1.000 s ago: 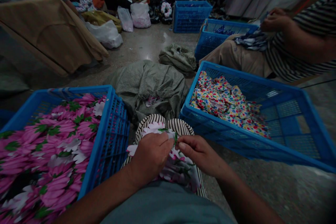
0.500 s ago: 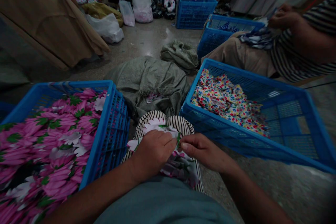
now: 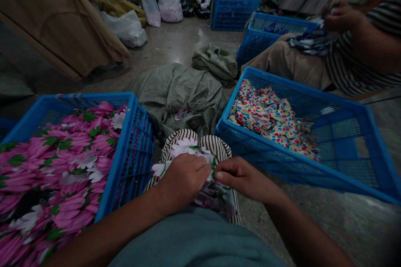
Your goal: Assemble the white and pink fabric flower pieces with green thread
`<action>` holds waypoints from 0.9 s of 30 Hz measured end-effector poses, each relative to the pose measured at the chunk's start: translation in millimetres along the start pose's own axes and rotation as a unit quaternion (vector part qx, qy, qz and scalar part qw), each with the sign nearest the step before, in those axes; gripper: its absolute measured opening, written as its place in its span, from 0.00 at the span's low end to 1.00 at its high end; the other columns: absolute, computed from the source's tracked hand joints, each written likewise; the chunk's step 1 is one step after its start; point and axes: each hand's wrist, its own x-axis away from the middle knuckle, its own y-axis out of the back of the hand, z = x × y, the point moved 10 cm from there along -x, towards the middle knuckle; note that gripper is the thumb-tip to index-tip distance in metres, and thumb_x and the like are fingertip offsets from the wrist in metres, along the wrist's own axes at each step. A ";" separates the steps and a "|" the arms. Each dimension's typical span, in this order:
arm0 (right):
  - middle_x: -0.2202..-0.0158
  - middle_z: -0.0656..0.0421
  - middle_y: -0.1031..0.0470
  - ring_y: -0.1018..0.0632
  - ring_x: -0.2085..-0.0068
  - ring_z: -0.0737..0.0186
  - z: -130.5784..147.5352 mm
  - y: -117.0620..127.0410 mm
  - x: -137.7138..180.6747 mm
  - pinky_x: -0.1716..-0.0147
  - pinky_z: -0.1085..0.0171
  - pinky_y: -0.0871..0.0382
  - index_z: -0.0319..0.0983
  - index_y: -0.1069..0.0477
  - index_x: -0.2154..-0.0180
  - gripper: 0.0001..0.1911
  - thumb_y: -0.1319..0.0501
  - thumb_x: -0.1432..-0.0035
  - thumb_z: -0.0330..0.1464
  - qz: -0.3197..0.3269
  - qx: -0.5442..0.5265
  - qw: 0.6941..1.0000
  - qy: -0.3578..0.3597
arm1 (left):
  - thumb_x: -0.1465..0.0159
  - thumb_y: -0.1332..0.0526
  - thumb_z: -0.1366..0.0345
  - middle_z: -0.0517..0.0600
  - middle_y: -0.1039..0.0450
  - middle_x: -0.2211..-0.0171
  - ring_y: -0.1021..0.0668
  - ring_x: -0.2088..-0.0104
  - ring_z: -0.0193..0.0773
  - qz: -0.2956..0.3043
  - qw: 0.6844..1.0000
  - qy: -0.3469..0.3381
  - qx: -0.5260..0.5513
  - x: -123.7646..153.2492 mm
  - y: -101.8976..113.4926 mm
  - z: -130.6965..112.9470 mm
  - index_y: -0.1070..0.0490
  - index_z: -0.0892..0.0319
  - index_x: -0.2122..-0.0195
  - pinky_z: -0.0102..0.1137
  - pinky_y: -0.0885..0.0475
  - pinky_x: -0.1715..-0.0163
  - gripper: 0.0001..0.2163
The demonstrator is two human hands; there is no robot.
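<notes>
In my lap, over black-and-white striped cloth [image 3: 180, 134], lies a white-and-pink fabric flower piece [image 3: 181, 147] with scalloped petals and green parts. My left hand [image 3: 187, 180] is closed over it, knuckles up, its fingertips pressing the cloth. Just to the right, my right hand [image 3: 241, 178] pinches the green edge of the same piece between thumb and forefinger. The two hands almost meet, and the exact spot between the fingertips is partly hidden. More of the pale printed cloth hangs below my hands.
A blue crate [image 3: 133, 112] of pink fabric flowers stands at left, another blue crate [image 3: 344, 112] with colourful dotted cloth pieces at right. Ahead lies a grey-green woven sack [image 3: 178, 83]. A person in a striped top [image 3: 347, 66] sits at right, handling dark cloth.
The whole view has shifted slightly, with the surroundings sitting a little higher. Both my hands keep nearly the same hold on the fabric flower piece.
</notes>
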 end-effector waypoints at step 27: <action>0.76 0.62 0.35 0.33 0.74 0.66 13.9 2.3 15.2 0.75 0.68 0.42 0.39 0.39 0.71 0.09 0.51 0.39 0.34 -0.283 0.118 0.946 0.101 | 0.39 0.49 0.69 0.49 0.34 0.78 0.31 0.76 0.37 -0.043 0.993 0.104 0.032 0.1 6.7 14.4 0.32 0.61 0.73 0.31 0.37 0.76 0.09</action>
